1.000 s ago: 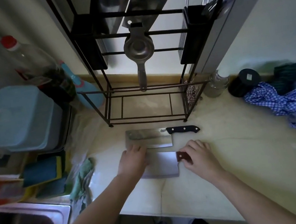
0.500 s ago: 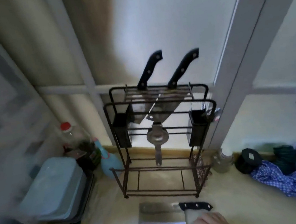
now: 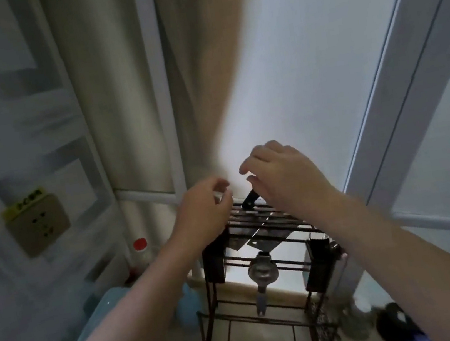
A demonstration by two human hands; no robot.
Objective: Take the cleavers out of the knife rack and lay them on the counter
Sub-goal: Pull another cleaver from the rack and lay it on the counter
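On the counter, the knife rack (image 3: 262,252) holds cleavers (image 3: 253,237); both hands (image 3: 283,174) hover half-open, empty.

both arms raised, left hand (image 3: 203,211) curled, right hand (image 3: 282,173) loosely spread

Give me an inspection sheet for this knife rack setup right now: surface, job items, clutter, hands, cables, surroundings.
Surface: pale counter under the rack, mostly out of frame.
Job's things: black wire knife rack upright; cleaver blades hang in its top slots; one black handle shows between the hands.
Clutter: metal strainer hanging inside rack; red-capped bottle; blue tub.
Hands: left hand and right hand above the rack top, fingers curled, grip unclear.
Cables: nothing seen.
Surroundings: wall socket, window frame.
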